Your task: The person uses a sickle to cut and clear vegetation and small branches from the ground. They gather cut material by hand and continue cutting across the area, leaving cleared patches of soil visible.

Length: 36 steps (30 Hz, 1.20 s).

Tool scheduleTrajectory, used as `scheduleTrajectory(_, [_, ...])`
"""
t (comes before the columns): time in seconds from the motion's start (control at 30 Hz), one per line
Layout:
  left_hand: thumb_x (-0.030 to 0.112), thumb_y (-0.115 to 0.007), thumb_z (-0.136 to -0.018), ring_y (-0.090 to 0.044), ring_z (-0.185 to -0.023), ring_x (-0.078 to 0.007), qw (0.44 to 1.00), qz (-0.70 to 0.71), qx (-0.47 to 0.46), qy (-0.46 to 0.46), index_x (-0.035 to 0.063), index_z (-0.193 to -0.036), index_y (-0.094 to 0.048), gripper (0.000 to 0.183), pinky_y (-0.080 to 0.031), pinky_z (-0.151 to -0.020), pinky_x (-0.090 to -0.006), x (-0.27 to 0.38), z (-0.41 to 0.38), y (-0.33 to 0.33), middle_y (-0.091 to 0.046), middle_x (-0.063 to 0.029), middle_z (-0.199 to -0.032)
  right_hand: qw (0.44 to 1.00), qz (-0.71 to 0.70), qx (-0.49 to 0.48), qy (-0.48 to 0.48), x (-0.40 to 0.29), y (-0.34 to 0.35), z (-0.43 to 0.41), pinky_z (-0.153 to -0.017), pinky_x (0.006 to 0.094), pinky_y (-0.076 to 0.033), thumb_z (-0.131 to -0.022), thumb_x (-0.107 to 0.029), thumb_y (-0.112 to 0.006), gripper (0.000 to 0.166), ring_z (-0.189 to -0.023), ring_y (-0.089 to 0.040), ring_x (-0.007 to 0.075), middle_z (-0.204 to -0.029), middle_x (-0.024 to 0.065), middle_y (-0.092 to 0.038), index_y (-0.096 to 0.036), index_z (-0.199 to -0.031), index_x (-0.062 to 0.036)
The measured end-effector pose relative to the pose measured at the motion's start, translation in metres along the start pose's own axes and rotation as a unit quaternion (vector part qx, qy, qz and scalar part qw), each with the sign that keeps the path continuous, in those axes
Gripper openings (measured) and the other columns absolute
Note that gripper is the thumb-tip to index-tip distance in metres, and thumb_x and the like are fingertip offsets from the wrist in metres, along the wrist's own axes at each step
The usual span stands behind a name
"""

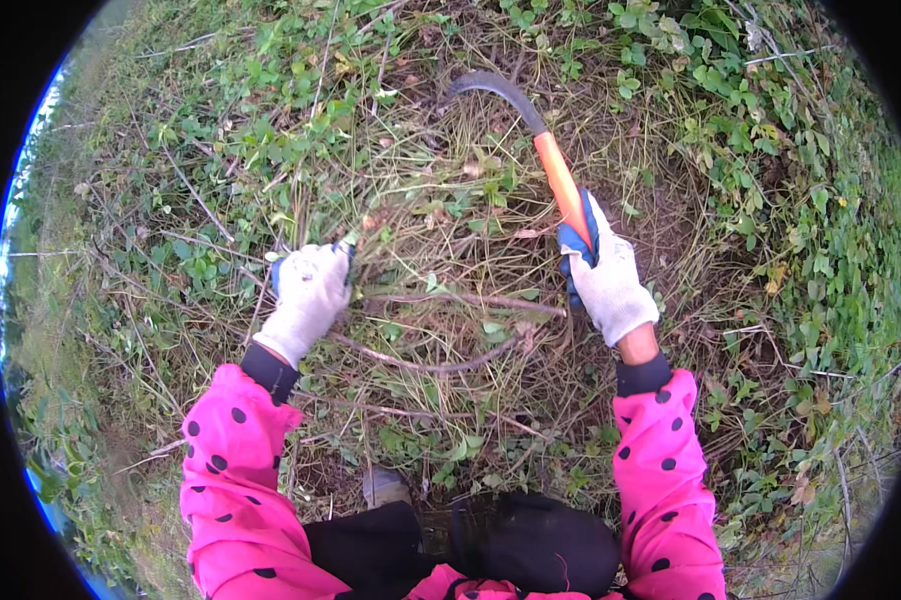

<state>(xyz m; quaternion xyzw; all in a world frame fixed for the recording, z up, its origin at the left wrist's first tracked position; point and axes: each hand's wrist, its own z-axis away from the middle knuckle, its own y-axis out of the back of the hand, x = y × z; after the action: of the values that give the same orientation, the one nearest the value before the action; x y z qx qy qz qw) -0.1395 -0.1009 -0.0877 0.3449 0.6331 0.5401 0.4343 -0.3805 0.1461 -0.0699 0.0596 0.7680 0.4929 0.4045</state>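
Note:
My right hand (604, 274), in a white glove with a blue coated palm, is closed around the orange handle of a sickle (559, 172). The curved dark blade points up and to the left, over cut stems. To the left, my left hand (309, 292), gloved alike, is closed at the edge of a heap of cut vines and stems (435, 255). A bit of green shows at its thumb side, but the fingers hide what, if anything, lies inside the fist. A thin bent branch (435, 367) lies below and between both hands.
Leafy green vines (743, 187) grow thickly on the right, and more low plants (263, 90) stand at the upper left. Thin dry twigs (195, 187) stick out at the left. A shoe (385, 487) and dark-clad knees are at the bottom.

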Motion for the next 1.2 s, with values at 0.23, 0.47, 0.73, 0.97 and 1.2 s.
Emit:
scheduleTrajectory(0.23, [0.023,-0.070,-0.067,-0.052,-0.101,-0.0267,0.998,-0.033,-0.035,0.051,0.0048,-0.123,-0.046,0.064,-0.042,-0.085,-0.0381,-0.021,0.023,0.024,-0.056,-0.0101,-0.104,0.981,-0.084,-0.080,-0.157,-0.006,0.020,0.193,-0.069,0.0404,-0.050,-0.081,-0.015,-0.060,0.065,-0.081,-0.064,0.0363,-0.101,0.0238,-0.060,-0.029,-0.138,-0.0045])
scheduleTrajectory(0.47, [0.028,-0.068,-0.074,-0.044,-0.117,-0.0319,0.975,0.060,0.194,-0.089,0.0123,-0.130,-0.045,0.063,-0.040,-0.089,-0.0439,0.092,-0.031,0.146,-0.046,-0.0094,-0.128,0.956,-0.192,-0.077,-0.206,0.008,-0.016,0.182,-0.062,0.0397,-0.049,-0.081,-0.010,-0.061,0.067,-0.066,-0.061,0.0352,-0.089,0.0223,-0.061,-0.028,-0.139,-0.0026])
scheduleTrajectory(0.73, [0.040,-0.077,-0.061,-0.053,-0.102,-0.0337,0.987,0.080,-0.117,-0.077,-0.0100,-0.131,-0.030,0.098,-0.041,-0.089,-0.0412,0.108,-0.143,0.042,-0.055,-0.0215,-0.107,0.887,-0.366,0.007,-0.280,0.006,0.006,0.170,-0.052,0.0226,-0.047,-0.083,-0.002,-0.055,0.066,-0.057,-0.053,0.0057,-0.077,0.0030,-0.060,-0.026,-0.141,-0.0075])
scheduleTrajectory(0.97, [0.029,-0.072,-0.060,-0.056,-0.079,-0.0285,0.983,0.057,0.024,-0.172,0.0099,-0.080,-0.050,0.035,-0.042,-0.071,-0.0397,0.100,-0.139,0.003,-0.055,-0.0087,-0.075,0.899,-0.345,-0.045,-0.266,0.036,0.029,0.110,-0.043,0.0236,-0.045,-0.083,-0.007,-0.055,0.064,-0.046,-0.052,0.0082,-0.065,0.0048,-0.059,-0.028,-0.141,-0.0103])
scheduleTrajectory(1.2, [0.020,-0.072,-0.058,-0.055,-0.086,-0.0289,0.969,0.101,-0.062,-0.217,0.0062,-0.095,-0.053,0.044,-0.043,-0.078,-0.0385,0.073,-0.099,0.032,-0.057,-0.0108,-0.082,0.922,-0.250,-0.095,-0.280,0.059,0.012,0.203,-0.066,0.0336,-0.049,-0.080,-0.015,-0.061,0.067,-0.068,-0.060,0.0199,-0.080,0.0116,-0.062,-0.030,-0.139,-0.0100])
